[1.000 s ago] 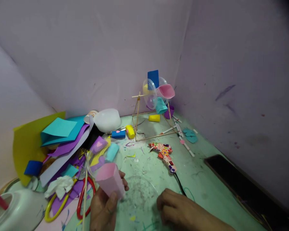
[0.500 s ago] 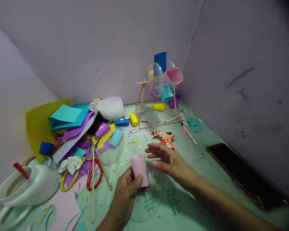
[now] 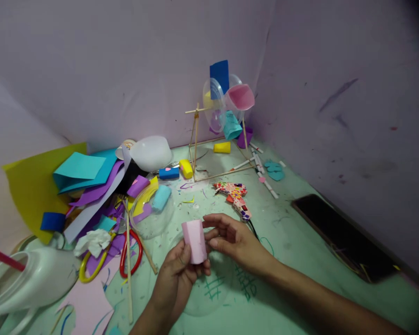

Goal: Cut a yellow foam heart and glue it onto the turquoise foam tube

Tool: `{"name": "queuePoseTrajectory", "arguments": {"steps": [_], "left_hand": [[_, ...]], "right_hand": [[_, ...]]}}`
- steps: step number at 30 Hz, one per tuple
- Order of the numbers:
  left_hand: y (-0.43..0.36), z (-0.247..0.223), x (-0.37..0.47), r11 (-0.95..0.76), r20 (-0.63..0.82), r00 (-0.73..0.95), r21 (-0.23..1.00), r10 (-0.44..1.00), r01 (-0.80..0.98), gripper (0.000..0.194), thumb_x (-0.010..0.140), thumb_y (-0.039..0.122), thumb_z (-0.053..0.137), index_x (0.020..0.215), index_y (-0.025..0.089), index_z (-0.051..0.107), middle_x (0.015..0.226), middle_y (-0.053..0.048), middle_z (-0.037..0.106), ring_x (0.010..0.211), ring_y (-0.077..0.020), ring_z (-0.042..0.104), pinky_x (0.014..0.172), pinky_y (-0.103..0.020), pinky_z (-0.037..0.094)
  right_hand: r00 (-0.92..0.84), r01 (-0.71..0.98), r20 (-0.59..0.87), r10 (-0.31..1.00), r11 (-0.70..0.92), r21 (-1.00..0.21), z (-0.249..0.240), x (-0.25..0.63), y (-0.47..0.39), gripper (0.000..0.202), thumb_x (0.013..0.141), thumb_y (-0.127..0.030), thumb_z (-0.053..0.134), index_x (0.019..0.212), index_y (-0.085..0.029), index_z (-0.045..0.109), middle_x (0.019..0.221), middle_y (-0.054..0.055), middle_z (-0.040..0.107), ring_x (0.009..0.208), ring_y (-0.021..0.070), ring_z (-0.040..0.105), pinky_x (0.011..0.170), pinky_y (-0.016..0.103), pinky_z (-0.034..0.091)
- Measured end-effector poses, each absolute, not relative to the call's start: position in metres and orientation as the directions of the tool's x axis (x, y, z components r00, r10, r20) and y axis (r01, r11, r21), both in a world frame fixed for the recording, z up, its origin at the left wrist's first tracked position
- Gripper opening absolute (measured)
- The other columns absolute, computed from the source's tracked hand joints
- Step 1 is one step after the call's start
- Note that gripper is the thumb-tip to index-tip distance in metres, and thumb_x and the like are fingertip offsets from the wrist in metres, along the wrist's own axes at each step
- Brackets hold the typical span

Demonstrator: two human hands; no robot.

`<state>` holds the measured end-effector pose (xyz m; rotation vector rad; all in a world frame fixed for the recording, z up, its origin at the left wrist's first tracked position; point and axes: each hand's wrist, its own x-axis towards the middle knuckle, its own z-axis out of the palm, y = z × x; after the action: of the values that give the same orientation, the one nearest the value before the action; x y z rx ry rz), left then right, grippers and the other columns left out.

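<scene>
My left hand (image 3: 174, 274) is closed round the lower part of a small pink paper cup (image 3: 195, 242), holding it upright above the table. To its right, my right hand (image 3: 230, 239) has its fingers apart and slightly bent, the fingertips close to the cup's edge; whether they touch it I cannot tell. Under both hands lies a clear plastic lid (image 3: 209, 304). Just beyond the right hand rests a flower-patterned glue gun (image 3: 235, 193) with a black cord.
At the back stands a stick frame (image 3: 195, 144) bearing a wheel of clear lids (image 3: 214, 104) and coloured paper cups. Coloured sheets (image 3: 80, 167), red-handled scissors (image 3: 125, 260) and a white jug (image 3: 45, 274) crowd the left. A black phone (image 3: 338, 237) lies right.
My right hand has come closer to the pink paper cup and its fingers have bent a little. The cup has turned slightly in my left hand. The whole view has shifted.
</scene>
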<state>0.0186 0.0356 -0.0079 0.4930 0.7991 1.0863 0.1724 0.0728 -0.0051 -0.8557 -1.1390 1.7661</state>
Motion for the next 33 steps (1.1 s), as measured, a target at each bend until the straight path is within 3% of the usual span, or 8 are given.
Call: {"name": "queuePoseTrajectory", "arguments": {"steps": [2,7,11,14,17,24,33], "left_hand": [[0.036,-0.007,0.019,0.407,-0.331,0.238,0.699,0.913,-0.589,0.033,0.071,0.029,0.069,0.1,0.014,0.066,0.092,-0.01,0.066,0.062,-0.0135,0.056,0.055,-0.025,0.046],[0.035,-0.008,0.019,0.408,-0.35,0.214,0.717,0.912,-0.565,0.031,0.07,0.031,0.071,0.094,0.012,0.067,0.081,-0.008,0.066,0.062,-0.0139,0.057,0.057,-0.025,0.047],[0.034,-0.011,0.019,0.409,-0.356,0.203,0.756,0.912,-0.511,0.029,0.071,0.032,0.07,0.092,0.012,0.066,0.078,-0.006,0.063,0.063,-0.0127,0.055,0.058,-0.024,0.046],[0.034,-0.012,0.021,0.389,-0.331,0.204,0.79,0.921,-0.474,0.031,0.075,0.033,0.067,0.098,0.013,0.065,0.076,-0.004,0.059,0.066,-0.0123,0.054,0.06,-0.023,0.045],[0.033,-0.013,0.023,0.381,-0.323,0.205,0.812,0.924,-0.442,0.032,0.078,0.033,0.064,0.103,0.013,0.063,0.079,-0.005,0.058,0.067,-0.0122,0.052,0.062,-0.024,0.045],[0.033,-0.015,0.025,0.389,-0.33,0.211,0.826,0.92,-0.408,0.042,0.073,0.035,0.068,0.11,0.017,0.061,0.088,-0.007,0.061,0.07,-0.0132,0.05,0.062,-0.024,0.043],[0.032,-0.017,0.024,0.397,-0.329,0.227,0.814,0.917,-0.424,0.036,0.077,0.032,0.066,0.108,0.014,0.062,0.085,-0.006,0.061,0.07,-0.0124,0.053,0.064,-0.024,0.045]], "right_hand": [[-0.39,-0.287,-0.103,0.915,-0.227,-0.93,-0.004,0.171,0.072,0.04,0.063,-0.015,0.068,0.1,-0.018,0.054,0.104,0.008,0.061,0.08,0.0164,0.064,0.072,0.033,0.051],[-0.246,-0.152,-0.077,0.966,-0.117,-0.981,-0.004,0.174,0.074,0.017,0.069,-0.019,0.063,0.085,-0.016,0.061,0.067,-0.001,0.062,0.06,0.0125,0.059,0.061,0.028,0.049],[-0.089,0.016,0.043,0.995,0.044,-0.999,-0.006,0.178,0.077,0.011,0.075,-0.023,0.059,0.079,-0.016,0.068,0.073,0.003,0.066,0.062,0.0136,0.061,0.059,0.027,0.049],[-0.059,0.127,0.183,0.981,0.189,-0.974,-0.008,0.179,0.077,0.012,0.075,-0.021,0.061,0.08,-0.017,0.071,0.078,0.006,0.07,0.07,0.0165,0.064,0.063,0.028,0.05],[-0.038,0.186,0.234,0.972,0.237,-0.954,-0.009,0.178,0.076,0.015,0.074,-0.02,0.063,0.086,-0.018,0.071,0.082,0.006,0.071,0.064,0.0144,0.062,0.059,0.027,0.049],[-0.105,0.244,0.194,0.975,0.214,-0.946,-0.01,0.179,0.074,0.005,0.075,-0.02,0.064,0.08,-0.019,0.066,0.073,-0.001,0.066,0.054,0.0096,0.052,0.053,0.022,0.042],[-0.281,0.308,0.314,0.907,0.396,-0.865,-0.01,0.183,0.074,0.01,0.08,-0.013,0.053,0.072,-0.018,0.057,0.07,-0.001,0.057,0.065,0.0121,0.053,0.062,0.024,0.04]]}}
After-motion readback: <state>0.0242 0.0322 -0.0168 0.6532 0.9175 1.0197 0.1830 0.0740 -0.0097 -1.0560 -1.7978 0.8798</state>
